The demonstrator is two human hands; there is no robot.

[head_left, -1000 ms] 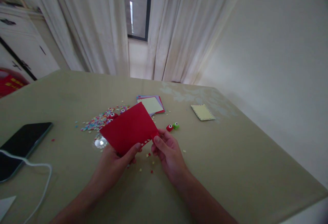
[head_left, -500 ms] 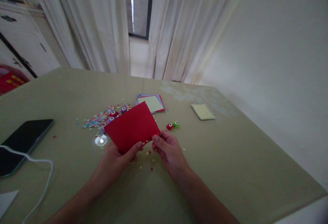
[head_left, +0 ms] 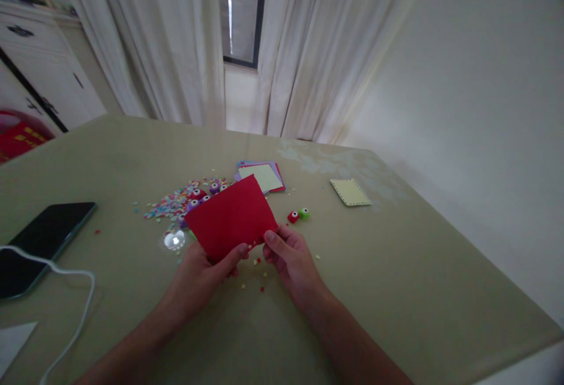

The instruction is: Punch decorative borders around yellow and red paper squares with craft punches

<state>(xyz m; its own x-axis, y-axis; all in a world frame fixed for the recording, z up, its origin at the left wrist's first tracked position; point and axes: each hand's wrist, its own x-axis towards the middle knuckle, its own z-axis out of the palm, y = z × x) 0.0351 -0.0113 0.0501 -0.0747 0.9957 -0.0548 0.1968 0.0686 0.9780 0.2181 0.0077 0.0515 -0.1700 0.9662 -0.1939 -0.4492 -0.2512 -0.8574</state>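
Note:
A red card (head_left: 231, 214) is held up at a tilt above the table. My left hand (head_left: 209, 270) grips its lower left edge, thumb on the front and fingers behind. At the lower right corner, my right hand (head_left: 288, 255) pinches the same card between thumb and curled fingers. Whether a small tool is inside those fingers cannot be made out. Tiny pale bits lie along the card's bottom edge, and red and pale bits of confetti (head_left: 262, 289) are scattered on the table below. Just beyond my right hand sit a small red piece (head_left: 293, 217) and a green piece (head_left: 304, 213), each with an eye-like spot.
Behind the card lie a stack of coloured cards (head_left: 264, 176) and a confetti heap (head_left: 170, 203) with several eyed pieces. A clear round object (head_left: 175, 240) is nearby. A yellow notched card (head_left: 351, 192) lies right; a phone (head_left: 48, 244) and white cable (head_left: 90, 297) lie left.
The view has shifted slightly, so the whole scene sits a little to the right. Both hands keep their hold on the red card, with hardly any movement.

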